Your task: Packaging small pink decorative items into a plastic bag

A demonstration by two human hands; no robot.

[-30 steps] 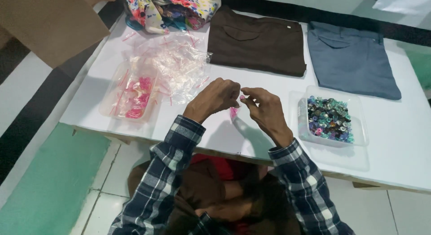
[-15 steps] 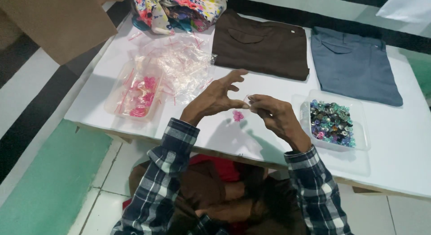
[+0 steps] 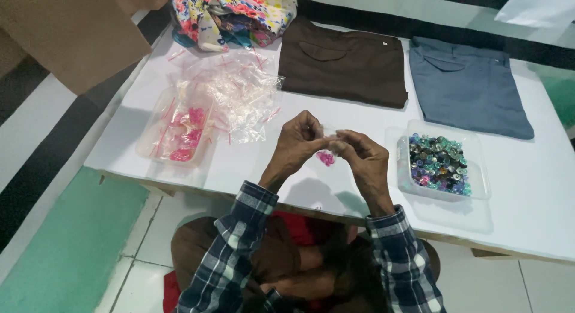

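Note:
Both my hands are raised over the white table (image 3: 527, 199), pinching the top of a small clear plastic bag (image 3: 327, 146) between them. My left hand (image 3: 299, 142) grips its left side, my right hand (image 3: 359, 157) its right side. Pink pieces (image 3: 326, 158) hang in the bottom of the bag. Right of my right hand stands a clear tub of mixed coloured buttons (image 3: 438, 162). To the left lie a clear tray of filled pink bags (image 3: 179, 130) and a heap of empty clear bags (image 3: 236, 91).
A folded brown shirt (image 3: 344, 61) and a folded blue-grey garment (image 3: 467, 85) lie at the table's far side. A bundle of flowered cloth (image 3: 230, 14) sits at the far left corner. A brown cardboard sheet (image 3: 66, 32) leans beside the table.
My left hand's fingers, spread half a second ago, have closed onto the small bag. Both hands now hold it together; the pink pieces hang lower in it.

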